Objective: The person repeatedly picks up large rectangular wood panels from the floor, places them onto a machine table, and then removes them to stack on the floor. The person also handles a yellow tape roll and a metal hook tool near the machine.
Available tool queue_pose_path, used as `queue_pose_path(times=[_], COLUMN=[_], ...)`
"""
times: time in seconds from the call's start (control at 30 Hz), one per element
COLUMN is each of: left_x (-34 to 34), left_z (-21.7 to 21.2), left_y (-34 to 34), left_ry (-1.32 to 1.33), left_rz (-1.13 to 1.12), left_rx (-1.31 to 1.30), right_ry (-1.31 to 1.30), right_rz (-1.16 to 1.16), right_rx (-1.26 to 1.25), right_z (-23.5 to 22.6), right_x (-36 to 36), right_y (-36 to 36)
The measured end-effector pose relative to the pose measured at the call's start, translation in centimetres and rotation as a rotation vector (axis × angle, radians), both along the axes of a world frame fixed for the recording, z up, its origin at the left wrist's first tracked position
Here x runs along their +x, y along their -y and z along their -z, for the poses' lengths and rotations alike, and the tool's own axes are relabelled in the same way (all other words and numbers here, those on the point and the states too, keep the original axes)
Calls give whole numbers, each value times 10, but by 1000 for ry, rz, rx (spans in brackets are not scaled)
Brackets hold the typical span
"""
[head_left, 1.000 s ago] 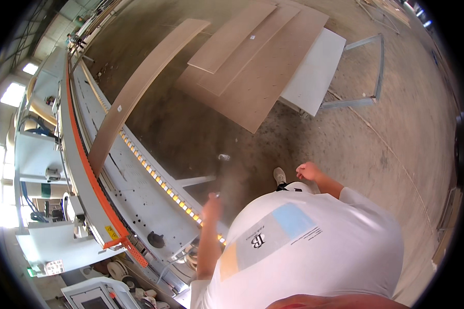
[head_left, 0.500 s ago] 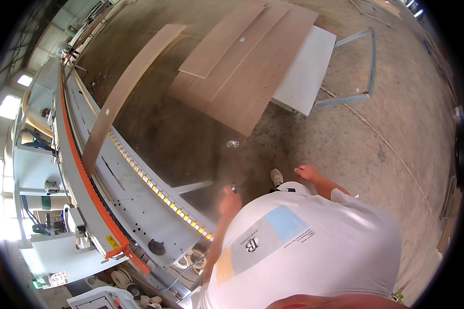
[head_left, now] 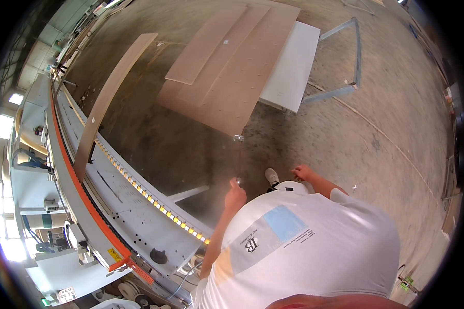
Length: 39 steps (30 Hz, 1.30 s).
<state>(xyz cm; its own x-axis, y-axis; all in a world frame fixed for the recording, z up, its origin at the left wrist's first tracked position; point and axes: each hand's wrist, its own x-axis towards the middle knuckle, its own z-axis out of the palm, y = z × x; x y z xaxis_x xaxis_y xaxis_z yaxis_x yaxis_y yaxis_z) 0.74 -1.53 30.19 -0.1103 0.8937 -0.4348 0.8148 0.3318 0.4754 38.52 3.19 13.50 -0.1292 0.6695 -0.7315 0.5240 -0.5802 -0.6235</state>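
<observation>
My left hand (head_left: 235, 196) is closed around the lower end of a thin rod-like tool (head_left: 238, 157). Its small metal tip points away from me toward the floor ahead. My right hand (head_left: 303, 172) hangs at my side above my shoe (head_left: 271, 176), fingers loosely apart and empty. A long narrow brown board (head_left: 110, 98) lies on the grey machine bed (head_left: 134, 206) to my left, out of reach of both hands. What kind of tool the rod is cannot be made out.
The long machine with an orange rail (head_left: 72, 170) and a row of yellow rollers (head_left: 144, 193) runs along the left. Ahead, several brown boards (head_left: 227, 67) lie stacked over a white panel (head_left: 291, 67) beside a grey metal frame (head_left: 348, 51). The concrete floor (head_left: 376, 134) is dusty.
My left hand has swung from beside the machine toward the middle, carrying the thin tool with it. The stacked boards now look closer. My right hand stays at my side.
</observation>
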Motion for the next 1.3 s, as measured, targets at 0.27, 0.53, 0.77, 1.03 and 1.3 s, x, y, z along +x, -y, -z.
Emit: queue_pose_path(times=[0.27, 0.53, 0.77, 1.03, 1.3], left_x=[3, 14, 18, 0, -109], left_z=[36, -4, -18, 3, 83], left_y=[-10, -47, -63, -59, -35], left_ry=[119, 306, 392, 266, 273], left_rz=[44, -66, -125, -194, -761], left_rx=[77, 94, 68, 42, 137], right_ry=[-28, -73, -88, -91, -66], right_rz=[194, 265, 262, 231, -10], right_rx=[-92, -126, -137, -129, -72], right_z=[26, 8, -2, -2, 19], right_x=[31, 33, 36, 33, 53], right_y=[30, 26, 14, 9, 5])
